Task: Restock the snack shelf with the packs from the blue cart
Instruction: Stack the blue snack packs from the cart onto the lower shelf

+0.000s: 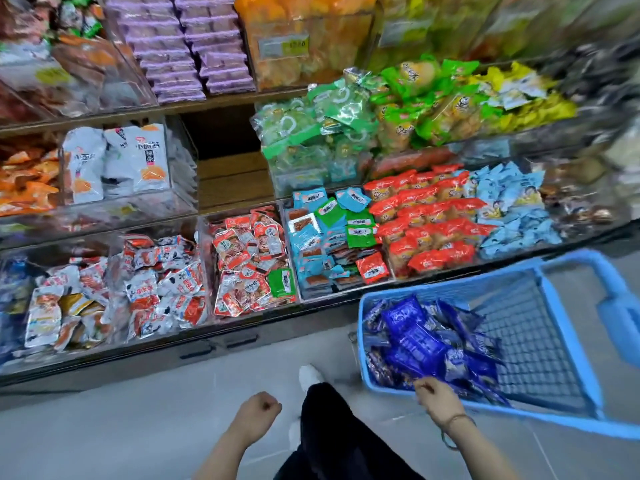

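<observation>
A blue cart (561, 317) stands at the lower right, in front of the snack shelf (242, 102). Several dark blue packs (419, 337) lie heaped in its left half. My right hand (438, 398) reaches over the cart's near rim, fingers curled down round the edge of a blue pack. My left hand (259, 412) hangs as a fist over the floor, left of my leg, holding nothing. The shelf's middle tier has a bare wooden gap (228, 174) between the white packs and the green packs.
Clear bins along the shelf front hold red-and-white packs (249, 261), light blue and green packs (325, 237) and red packs (429, 223). My dark trouser leg and white shoe (310, 375) stand between my hands. Grey floor lies between the shelf base and me.
</observation>
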